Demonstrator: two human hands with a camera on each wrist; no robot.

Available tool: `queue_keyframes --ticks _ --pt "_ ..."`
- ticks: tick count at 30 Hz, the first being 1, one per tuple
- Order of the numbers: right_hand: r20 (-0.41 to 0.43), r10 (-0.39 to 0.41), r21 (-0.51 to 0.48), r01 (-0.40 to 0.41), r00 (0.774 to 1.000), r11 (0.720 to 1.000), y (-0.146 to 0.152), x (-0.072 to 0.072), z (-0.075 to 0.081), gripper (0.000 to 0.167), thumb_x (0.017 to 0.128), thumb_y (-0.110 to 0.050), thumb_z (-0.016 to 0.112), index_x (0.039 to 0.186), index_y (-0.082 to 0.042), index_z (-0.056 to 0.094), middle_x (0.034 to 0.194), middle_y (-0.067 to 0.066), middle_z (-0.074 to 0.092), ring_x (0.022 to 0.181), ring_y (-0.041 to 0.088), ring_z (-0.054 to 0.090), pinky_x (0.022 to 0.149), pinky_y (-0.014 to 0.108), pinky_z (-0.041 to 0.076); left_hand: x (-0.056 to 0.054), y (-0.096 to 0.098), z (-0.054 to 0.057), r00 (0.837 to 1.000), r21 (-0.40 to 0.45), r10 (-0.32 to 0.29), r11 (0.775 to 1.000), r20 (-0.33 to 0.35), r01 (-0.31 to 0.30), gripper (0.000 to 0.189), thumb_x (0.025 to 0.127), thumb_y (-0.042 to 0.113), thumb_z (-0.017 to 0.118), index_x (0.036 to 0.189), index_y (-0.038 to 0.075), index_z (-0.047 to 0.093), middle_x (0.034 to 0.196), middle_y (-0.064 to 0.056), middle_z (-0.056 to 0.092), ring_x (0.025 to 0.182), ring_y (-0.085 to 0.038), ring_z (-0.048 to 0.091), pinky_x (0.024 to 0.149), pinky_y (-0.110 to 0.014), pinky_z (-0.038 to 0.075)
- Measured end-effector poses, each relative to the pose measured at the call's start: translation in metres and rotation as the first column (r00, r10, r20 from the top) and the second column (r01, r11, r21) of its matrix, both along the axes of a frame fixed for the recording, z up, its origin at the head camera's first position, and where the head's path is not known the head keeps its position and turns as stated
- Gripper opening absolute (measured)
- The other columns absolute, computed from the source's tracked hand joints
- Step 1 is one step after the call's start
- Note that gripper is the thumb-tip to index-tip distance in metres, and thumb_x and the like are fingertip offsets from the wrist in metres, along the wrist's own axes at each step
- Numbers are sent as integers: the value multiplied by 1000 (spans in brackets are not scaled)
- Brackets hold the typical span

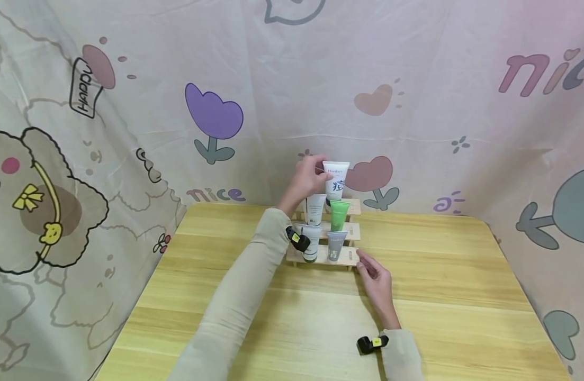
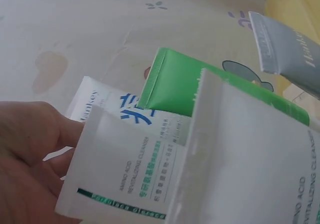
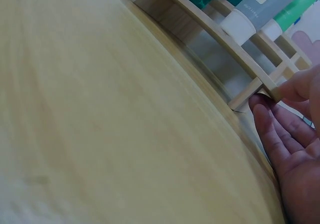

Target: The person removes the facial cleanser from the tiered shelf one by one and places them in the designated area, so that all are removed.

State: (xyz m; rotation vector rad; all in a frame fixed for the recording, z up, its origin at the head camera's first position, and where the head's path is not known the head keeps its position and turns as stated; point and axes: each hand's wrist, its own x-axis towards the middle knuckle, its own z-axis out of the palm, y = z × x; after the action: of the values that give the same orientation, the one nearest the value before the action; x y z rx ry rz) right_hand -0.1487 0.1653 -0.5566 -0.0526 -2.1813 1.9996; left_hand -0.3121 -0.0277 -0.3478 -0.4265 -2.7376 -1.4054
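A three-tier wooden display rack (image 1: 352, 231) stands on the table, holding cosmetic tubes on its steps. My left hand (image 1: 308, 179) pinches the upper end of a white tube (image 1: 337, 174) with a blue character, over the top tier. In the left wrist view, two white cleanser tubes (image 2: 115, 164) partly cover that tube and my fingers. A green tube (image 1: 339, 214) is on the middle step and a grey tube (image 1: 337, 245) on the lowest. With thumb above and fingers beneath, my right hand (image 3: 295, 134) grips the front right corner of the rack's lowest step.
The wooden table (image 1: 439, 286) extends to both sides of the rack and in front of it. Behind hangs a pale printed cloth (image 1: 292, 106) with flowers and lettering. White tubes (image 1: 312, 241) fill the rack's left column.
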Motion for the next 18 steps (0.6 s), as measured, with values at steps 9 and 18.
queue_keyframes --ticks 9,18 --pt "-11 -4 12 4 1000 1000 0 1 2 32 100 2 61 132 7 64 128 23 67 115 37 65 88 17 54 -4 -18 -4 994 332 107 939 -35 -90 25 97 -1 67 122 -2 64 119 -20 68 110 -33 65 94 -37 56" --pt "-8 1 7 -1 1000 1000 0 1 0 33 100 1 62 132 6 63 129 23 67 116 34 65 89 18 55 -1 -42 -8 985 471 169 871 -25 -138 29 102 5 62 130 5 58 127 -16 62 120 -31 59 103 -41 51"
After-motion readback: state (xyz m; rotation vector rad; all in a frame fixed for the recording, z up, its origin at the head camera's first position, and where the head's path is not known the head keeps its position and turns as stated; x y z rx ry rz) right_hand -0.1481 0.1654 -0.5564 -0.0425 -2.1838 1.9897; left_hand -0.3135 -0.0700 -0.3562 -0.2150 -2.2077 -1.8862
